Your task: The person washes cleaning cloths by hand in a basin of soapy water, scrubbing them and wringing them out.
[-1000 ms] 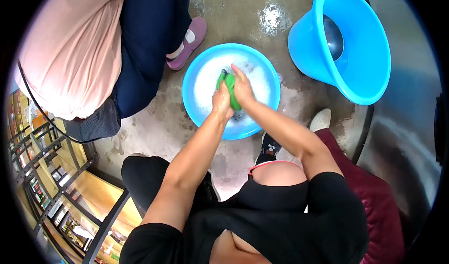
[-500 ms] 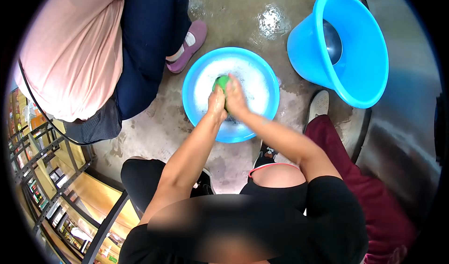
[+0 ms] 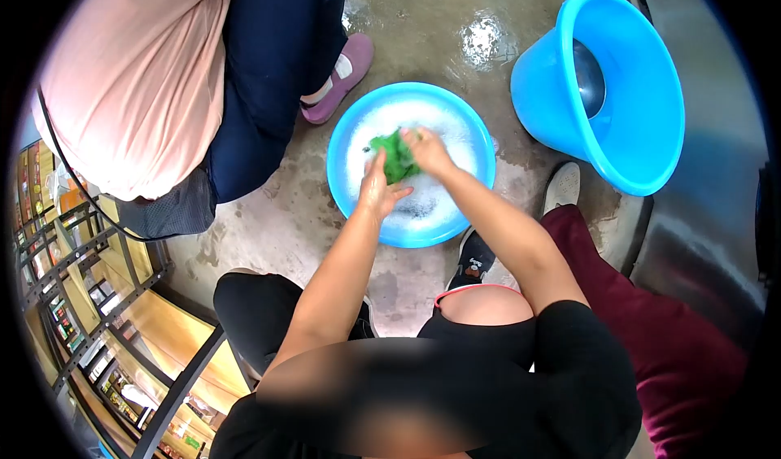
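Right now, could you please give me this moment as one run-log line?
left hand: at green cloth | right hand: at green cloth | blue basin: white suds inside

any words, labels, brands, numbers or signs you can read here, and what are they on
No text can be read.
Dark footwear below the basin: a pale marking by a printed figure, too small to read.
Shelf goods at left: too small and blurred.
Basin, blue bucket, green cloth: no lettering visible.
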{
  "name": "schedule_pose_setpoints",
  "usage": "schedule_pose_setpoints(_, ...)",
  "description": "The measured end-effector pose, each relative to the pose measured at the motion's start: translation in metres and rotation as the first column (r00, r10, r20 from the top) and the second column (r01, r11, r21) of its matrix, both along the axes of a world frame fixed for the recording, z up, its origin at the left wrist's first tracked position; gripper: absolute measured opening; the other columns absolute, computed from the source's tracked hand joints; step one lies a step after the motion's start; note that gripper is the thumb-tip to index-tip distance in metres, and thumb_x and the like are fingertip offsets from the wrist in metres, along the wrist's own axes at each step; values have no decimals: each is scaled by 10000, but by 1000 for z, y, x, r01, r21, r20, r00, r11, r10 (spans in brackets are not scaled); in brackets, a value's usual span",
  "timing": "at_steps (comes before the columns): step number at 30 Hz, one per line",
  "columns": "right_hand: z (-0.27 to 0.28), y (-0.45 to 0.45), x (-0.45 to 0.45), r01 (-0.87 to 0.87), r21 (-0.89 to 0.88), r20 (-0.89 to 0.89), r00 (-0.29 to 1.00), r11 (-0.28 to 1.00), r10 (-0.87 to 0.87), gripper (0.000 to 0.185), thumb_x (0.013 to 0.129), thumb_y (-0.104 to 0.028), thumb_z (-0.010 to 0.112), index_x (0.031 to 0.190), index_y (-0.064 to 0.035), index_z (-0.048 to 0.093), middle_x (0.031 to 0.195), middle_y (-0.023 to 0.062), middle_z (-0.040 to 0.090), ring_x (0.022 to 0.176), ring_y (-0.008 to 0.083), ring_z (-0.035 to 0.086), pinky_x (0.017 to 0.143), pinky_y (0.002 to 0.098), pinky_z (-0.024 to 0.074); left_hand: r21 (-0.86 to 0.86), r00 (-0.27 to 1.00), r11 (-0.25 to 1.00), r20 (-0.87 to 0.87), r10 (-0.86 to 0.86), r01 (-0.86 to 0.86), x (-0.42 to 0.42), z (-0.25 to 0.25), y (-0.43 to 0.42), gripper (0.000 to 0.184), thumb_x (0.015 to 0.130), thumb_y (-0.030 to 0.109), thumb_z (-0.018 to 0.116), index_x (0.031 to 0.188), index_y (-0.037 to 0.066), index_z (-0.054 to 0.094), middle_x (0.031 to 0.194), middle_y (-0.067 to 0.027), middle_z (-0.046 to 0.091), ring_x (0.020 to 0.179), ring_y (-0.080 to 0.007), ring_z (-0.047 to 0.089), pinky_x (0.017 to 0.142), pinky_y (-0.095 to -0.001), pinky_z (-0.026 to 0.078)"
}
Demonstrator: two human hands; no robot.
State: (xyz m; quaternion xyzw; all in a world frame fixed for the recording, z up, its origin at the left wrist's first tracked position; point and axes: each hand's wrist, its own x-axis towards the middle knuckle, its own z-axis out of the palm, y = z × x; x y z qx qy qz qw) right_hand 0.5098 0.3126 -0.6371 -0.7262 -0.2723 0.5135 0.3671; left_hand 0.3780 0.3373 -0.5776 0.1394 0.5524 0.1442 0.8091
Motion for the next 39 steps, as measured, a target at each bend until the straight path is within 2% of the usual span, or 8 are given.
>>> schedule_pose_setpoints(5, 87, -28, -32, -178, 287, 136, 980, 941, 143, 325, 805, -340, 579, 805, -16, 551, 807, 209, 544, 799, 319, 534, 735, 411, 403, 72, 865, 997, 502, -12, -29, -20, -42, 8, 343, 899, 224, 429, 1181, 30, 436, 1081, -122, 529, 996, -234, 529, 849, -403, 447)
schedule_pose_setpoints(8, 30, -14, -14, 164, 236, 160, 966, 958, -205, 345, 811, -364, 590, 848, -22, 571, 879, 162, 567, 851, 263, 551, 745, 381, 423, 18, 986, 996, 147, 79, -83, 17, 17, -6, 331, 918, 216, 355, 1165, 34, 479, 1086, -119, 552, 995, -240, 535, 871, -393, 434)
schedule_pose_setpoints(12, 23, -24, 8, 347, -116, -858, 438, 931, -270, 322, 830, -346, 603, 948, -46, 585, 987, 90, 580, 887, 159, 561, 763, 292, 457, -63, 955, 997, 290, 65, -49, 9, 4, -5, 382, 922, 280, 344, 1178, 25, 469, 1143, -107, 523, 1049, -214, 502, 898, -374, 411)
schedule_pose_setpoints(19, 76, -39, -60, -56, 562, 510, 809, 826, -292, 219, 784, -91, 548, 991, -55, 487, 926, 113, 552, 869, 208, 533, 794, 329, 434, -116, 921, 985, 353, 164, -131, 0, -13, -5, 366, 920, 343, 366, 1229, 149, 402, 1101, -116, 507, 1002, -281, 508, 876, -450, 413)
schedule_pose_setpoints(23, 12, -25, -25, 226, 223, -143, 970, 948, -197, 337, 813, -156, 512, 1125, -40, 458, 1139, 163, 448, 1088, 264, 412, 962, 377, 311, 64, 953, 978, 248, 175, -196, 24, -1, -24, 332, 899, 278, 457, 1180, 101, 448, 1028, -100, 518, 956, -250, 524, 823, -387, 445)
schedule_pose_setpoints(30, 70, -29, -69, 41, 265, 243, 964, 963, -108, 497, 915, -325, 390, 1317, -34, 359, 1386, 258, 230, 1300, 356, 217, 1057, 379, 195, 26, 982, 989, 122, 143, -148, 27, 12, 3, 542, 855, 439, 518, 1200, 31, 427, 1136, -122, 494, 1001, -232, 510, 846, -368, 433)
schedule_pose_setpoints(33, 37, -1, -5, 362, 3, -616, 735, 932, -284, 505, 916, -364, 381, 1251, 11, 426, 1290, 263, 384, 1250, 330, 318, 1045, 363, 223, 130, 990, 987, 116, 75, -90, 35, 20, -19, 420, 910, 403, 415, 1177, 82, 453, 1127, -110, 516, 1021, -231, 504, 891, -370, 408)
schedule_pose_setpoints(39, 45, -35, -79, 130, 200, 214, 962, 971, -172, 591, 917, -400, 348, 1327, 20, 270, 1346, 252, 284, 1274, 357, 248, 1054, 400, 192, 26, 987, 995, 133, 91, -95, 15, -31, 1, 337, 898, 354, 463, 1104, 92, 511, 1060, -110, 543, 970, -223, 528, 814, -355, 445)
